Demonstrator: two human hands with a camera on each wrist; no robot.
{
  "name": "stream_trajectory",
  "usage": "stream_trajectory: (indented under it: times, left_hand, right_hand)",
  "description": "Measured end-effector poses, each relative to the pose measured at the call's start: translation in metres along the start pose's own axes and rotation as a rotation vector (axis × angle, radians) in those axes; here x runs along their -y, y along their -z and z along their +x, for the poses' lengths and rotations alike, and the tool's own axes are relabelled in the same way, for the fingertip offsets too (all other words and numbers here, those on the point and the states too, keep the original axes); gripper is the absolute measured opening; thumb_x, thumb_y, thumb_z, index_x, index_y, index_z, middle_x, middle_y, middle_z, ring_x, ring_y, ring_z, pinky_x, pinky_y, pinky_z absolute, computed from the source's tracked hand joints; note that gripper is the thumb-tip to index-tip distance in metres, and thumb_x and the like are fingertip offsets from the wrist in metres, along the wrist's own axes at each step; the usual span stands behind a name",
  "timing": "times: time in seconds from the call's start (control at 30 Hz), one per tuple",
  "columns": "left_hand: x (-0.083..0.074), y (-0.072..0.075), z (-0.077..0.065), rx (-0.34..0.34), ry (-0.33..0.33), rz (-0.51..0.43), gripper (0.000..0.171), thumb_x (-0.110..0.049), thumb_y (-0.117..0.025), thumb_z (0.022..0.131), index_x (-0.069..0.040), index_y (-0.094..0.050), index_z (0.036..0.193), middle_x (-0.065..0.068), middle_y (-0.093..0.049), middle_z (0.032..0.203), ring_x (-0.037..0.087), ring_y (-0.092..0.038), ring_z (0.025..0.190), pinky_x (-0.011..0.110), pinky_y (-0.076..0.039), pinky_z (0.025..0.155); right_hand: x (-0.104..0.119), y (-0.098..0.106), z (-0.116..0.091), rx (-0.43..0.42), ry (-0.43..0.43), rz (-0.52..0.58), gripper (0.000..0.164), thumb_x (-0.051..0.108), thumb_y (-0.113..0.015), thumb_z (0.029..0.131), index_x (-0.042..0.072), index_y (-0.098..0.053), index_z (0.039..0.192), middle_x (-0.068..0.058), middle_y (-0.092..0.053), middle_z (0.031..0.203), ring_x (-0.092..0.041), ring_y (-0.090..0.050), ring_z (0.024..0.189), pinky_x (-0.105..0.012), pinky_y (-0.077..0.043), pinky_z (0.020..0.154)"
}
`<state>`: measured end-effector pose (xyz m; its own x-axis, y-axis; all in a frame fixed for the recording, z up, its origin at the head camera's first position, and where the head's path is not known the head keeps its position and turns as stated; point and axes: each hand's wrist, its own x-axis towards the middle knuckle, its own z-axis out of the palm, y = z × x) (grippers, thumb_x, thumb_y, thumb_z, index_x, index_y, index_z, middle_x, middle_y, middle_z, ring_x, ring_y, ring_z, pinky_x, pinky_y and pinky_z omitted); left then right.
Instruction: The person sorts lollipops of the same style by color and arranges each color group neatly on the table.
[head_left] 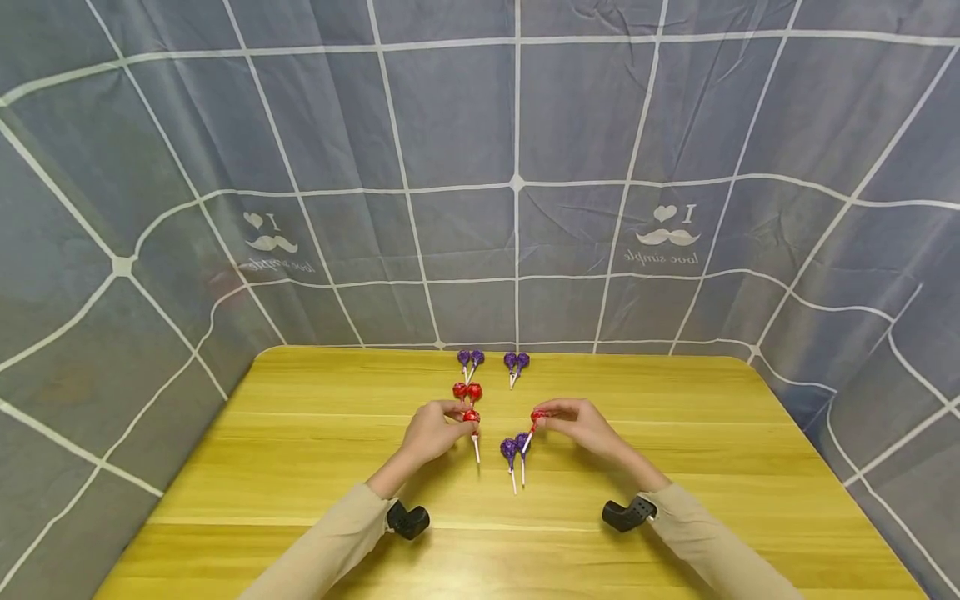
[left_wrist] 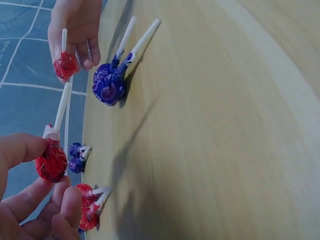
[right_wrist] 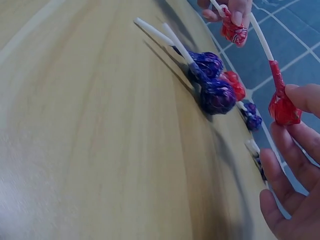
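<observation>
My left hand [head_left: 437, 433] pinches a red-wrapped lollipop [left_wrist: 51, 161] by its head, the white stick pointing down toward me in the head view. A second red lollipop [right_wrist: 285, 107] is pinched between thumb and fingers of my right hand [head_left: 579, 425]. Both are held above the table. Between and a little nearer than the hands, two purple lollipops [head_left: 509, 451] lie side by side on the wood, sticks toward me. Just beyond the left hand lie two red lollipops [head_left: 475, 391], their sticks partly hidden by its fingers.
Toward the table's back edge lie one pair of purple lollipops [head_left: 471, 357] on the left and another purple pair [head_left: 517, 361] to its right. A grey curtain [head_left: 465, 233] with white lines hangs behind the wooden table [head_left: 315, 467].
</observation>
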<state>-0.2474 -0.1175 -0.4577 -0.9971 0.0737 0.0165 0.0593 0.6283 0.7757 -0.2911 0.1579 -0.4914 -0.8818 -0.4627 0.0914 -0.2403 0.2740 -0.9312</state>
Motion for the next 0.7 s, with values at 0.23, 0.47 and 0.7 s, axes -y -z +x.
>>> stream_trajectory:
  times: [0.23,0.47,0.7]
  left_hand:
    - [-0.005,-0.003,0.011,-0.025,-0.012,-0.034,0.034,-0.025,-0.073,0.081,-0.005,-0.072,0.108,0.008,-0.072,0.094,0.008,-0.05,0.055,0.023,-0.036,0.049]
    - [-0.009,-0.006,0.025,-0.07,-0.016,-0.042,0.031,-0.024,-0.074,0.08,-0.009,-0.073,0.107,0.005,-0.072,0.091,0.01,-0.055,0.062,0.022,-0.034,0.049]
    - [-0.02,-0.016,0.037,-0.096,-0.012,-0.026,0.031,-0.026,-0.075,0.08,-0.013,-0.072,0.107,0.002,-0.071,0.089,0.011,-0.06,0.068,0.025,-0.042,0.055]
  right_hand:
    - [0.001,0.006,0.004,-0.057,-0.027,0.002,0.037,0.017,-0.068,0.089,-0.005,-0.063,0.119,-0.021,-0.069,0.111,-0.012,-0.067,0.094,-0.02,-0.049,0.086]
    - [0.001,0.01,0.013,-0.097,-0.045,-0.036,0.035,0.011,-0.068,0.088,-0.006,-0.062,0.118,-0.02,-0.068,0.105,-0.014,-0.063,0.089,-0.021,-0.049,0.082]
    - [0.006,0.014,0.023,-0.097,-0.039,-0.052,0.035,0.011,-0.068,0.088,-0.006,-0.062,0.118,-0.023,-0.067,0.11,-0.011,-0.061,0.089,-0.023,-0.048,0.084]
